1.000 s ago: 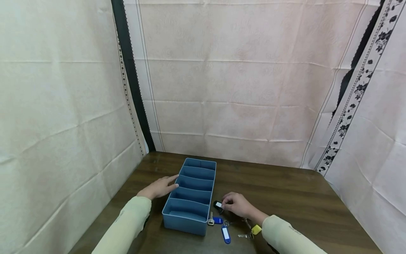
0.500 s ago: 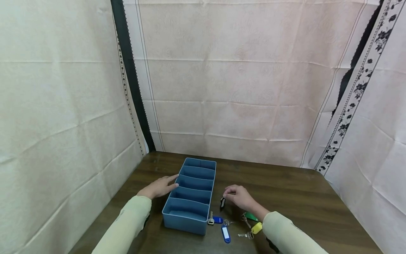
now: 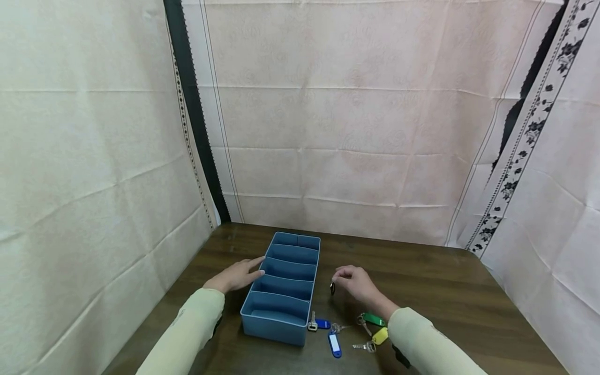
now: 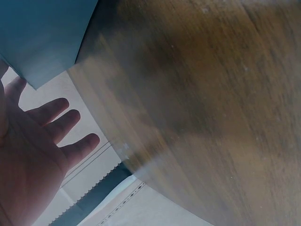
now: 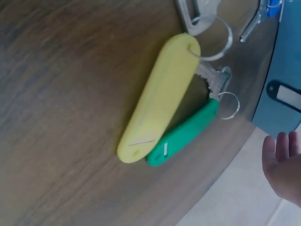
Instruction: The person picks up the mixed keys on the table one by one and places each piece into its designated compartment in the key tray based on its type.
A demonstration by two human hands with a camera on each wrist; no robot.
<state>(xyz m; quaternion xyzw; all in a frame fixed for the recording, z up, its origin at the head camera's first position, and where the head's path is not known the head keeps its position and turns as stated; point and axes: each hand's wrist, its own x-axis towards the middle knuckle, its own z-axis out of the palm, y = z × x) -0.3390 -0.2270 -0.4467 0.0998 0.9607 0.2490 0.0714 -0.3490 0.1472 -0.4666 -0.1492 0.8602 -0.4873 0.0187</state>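
Observation:
My left hand (image 3: 233, 276) rests against the left rim of a long blue divided box (image 3: 274, 330); its fingers are spread in the left wrist view, partly behind the box. To the right of the box, my right hand (image 3: 358, 285) pinches a key ring with a black tag (image 3: 333, 288), which hangs above the table. The white label of that black tag (image 5: 288, 96) shows in the right wrist view. Whether a key hangs with it is hidden. Below the right hand lie keys with a yellow tag (image 5: 160, 99) and a green tag (image 5: 186, 134).
Two blue-tagged keys lie by the box's near right corner: one blue tag (image 3: 322, 324) touches or nearly touches the box, the other blue tag (image 3: 335, 345) is nearer. The brown wooden table (image 3: 422, 291) ends at hanging pale cloth (image 3: 351, 130) on three sides.
My right hand has lifted the black tag off the table and moved it slightly away from me. The green tag has come into sight beneath the wrist. My left hand stays put.

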